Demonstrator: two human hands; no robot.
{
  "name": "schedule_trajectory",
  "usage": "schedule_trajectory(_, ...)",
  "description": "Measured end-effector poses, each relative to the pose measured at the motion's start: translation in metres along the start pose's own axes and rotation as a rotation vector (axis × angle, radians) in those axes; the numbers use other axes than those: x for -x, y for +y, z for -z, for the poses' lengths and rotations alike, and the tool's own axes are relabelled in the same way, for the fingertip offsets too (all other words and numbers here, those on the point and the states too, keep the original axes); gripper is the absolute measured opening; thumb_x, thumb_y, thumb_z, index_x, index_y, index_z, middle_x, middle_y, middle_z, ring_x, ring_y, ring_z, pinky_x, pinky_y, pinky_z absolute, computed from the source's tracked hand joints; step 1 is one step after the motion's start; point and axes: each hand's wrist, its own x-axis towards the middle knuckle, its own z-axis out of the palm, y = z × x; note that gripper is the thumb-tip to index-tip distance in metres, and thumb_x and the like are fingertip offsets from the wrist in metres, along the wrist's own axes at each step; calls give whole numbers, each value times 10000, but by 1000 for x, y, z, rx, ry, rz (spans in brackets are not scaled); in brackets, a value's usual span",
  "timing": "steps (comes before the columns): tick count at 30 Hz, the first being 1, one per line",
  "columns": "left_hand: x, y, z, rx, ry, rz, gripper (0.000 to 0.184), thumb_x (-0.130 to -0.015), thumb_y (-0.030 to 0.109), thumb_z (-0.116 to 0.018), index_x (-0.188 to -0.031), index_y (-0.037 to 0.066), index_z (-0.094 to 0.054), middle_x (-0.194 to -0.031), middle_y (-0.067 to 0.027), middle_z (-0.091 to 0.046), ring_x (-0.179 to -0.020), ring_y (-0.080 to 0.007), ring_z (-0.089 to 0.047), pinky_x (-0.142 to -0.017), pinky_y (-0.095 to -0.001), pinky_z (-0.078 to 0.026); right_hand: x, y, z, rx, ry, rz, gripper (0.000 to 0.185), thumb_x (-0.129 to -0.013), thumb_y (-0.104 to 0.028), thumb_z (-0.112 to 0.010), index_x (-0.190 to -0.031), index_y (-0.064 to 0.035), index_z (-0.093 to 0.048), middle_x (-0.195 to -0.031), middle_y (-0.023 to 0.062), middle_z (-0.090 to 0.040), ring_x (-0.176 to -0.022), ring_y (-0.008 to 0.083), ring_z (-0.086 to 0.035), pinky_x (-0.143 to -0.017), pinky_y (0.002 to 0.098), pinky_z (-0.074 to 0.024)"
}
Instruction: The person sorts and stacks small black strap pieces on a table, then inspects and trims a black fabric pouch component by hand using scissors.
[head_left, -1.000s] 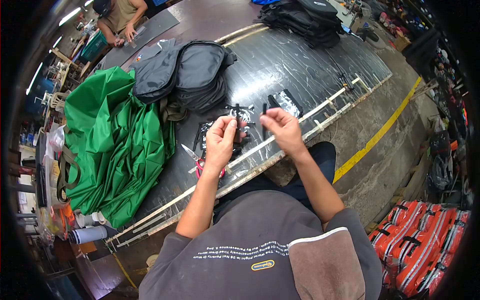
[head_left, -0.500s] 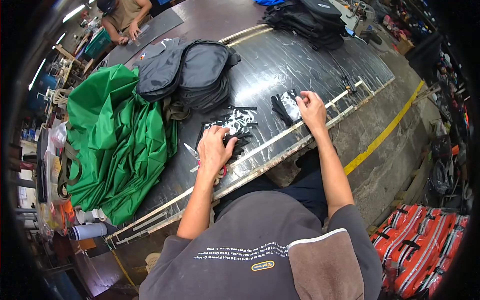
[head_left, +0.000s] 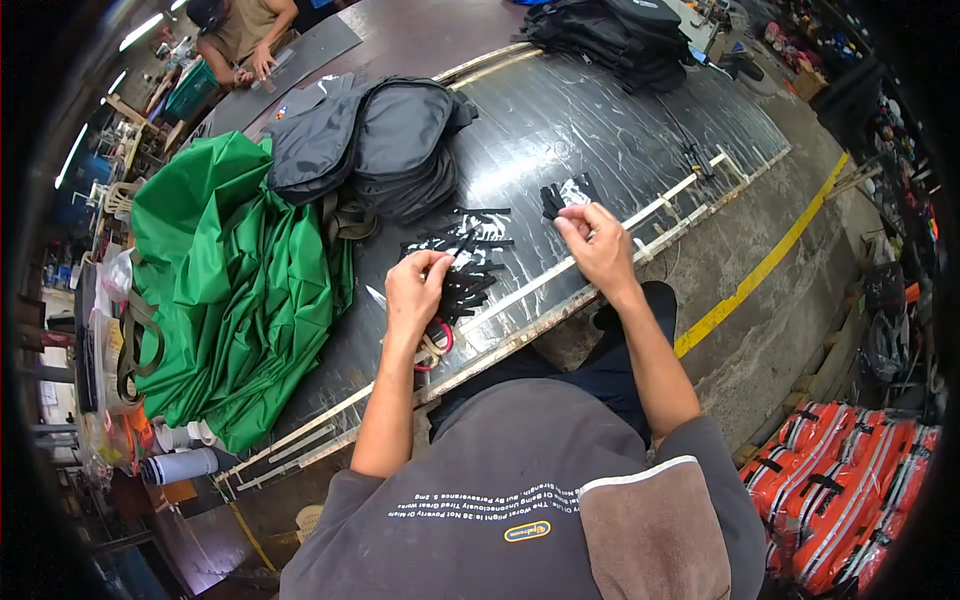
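On the dark, glossy desk (head_left: 540,120), our landmark is the loose pile of short black strips (head_left: 468,285), which lies in front of us and is partly covered by our left hand (head_left: 410,292). That hand is at the pile's left side, its fingers (head_left: 436,259) curled, with the thumb and forefinger close together at the strips; we cannot tell whether they have hold of one. Our right hand (head_left: 604,252) is to the right of the pile, its fingers (head_left: 582,215) bent and the thumb near the forefinger, just beside a small bunch of black strips (head_left: 552,200). We cannot tell whether anything is between these fingertips either.

Nearer to us than the pile, just beside it, we have the metal scissors with red handles (head_left: 446,335), partly hidden by our left hand and wrist. Well to the left of the pile is the big crumpled heap of bright green fabric (head_left: 230,280), and beyond the pile, to its left, sits the stack of black padded fabric pieces (head_left: 405,140). Black backpacks (head_left: 620,45) lie well beyond the pile, at the far right. A co-worker (head_left: 245,35) is far beyond the pile to the left, both hands at a flat grey sheet (head_left: 315,62)
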Motion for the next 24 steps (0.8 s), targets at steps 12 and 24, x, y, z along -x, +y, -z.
schedule_trajectory(12, 16, 29, -16, 966, -131, 359, 155, -1065, 139, -729, -1136, 10, -778, -993, -13, -767, -857, -77, -694, -794, -247, -582, 39, -59, -65, -534, -316, -65, 439, -930, -190, -879, -1292, -16, -701, -1057, 23, -723, -869, 71, -661, -704, 223, -529)
schedule_trajectory(24, 20, 40, -19, 1002, -23, 255, 151, -1148, 190, -586, -1194, 59, -643, -1082, -110, -792, -819, -114, -728, -708, -244, -557, 5, -7, -24, -613, -13, -224, 185, -1052, -100, -723, -1202, 5, -749, -841, -51, -669, -700, 20, -536, -616, 217, -436)
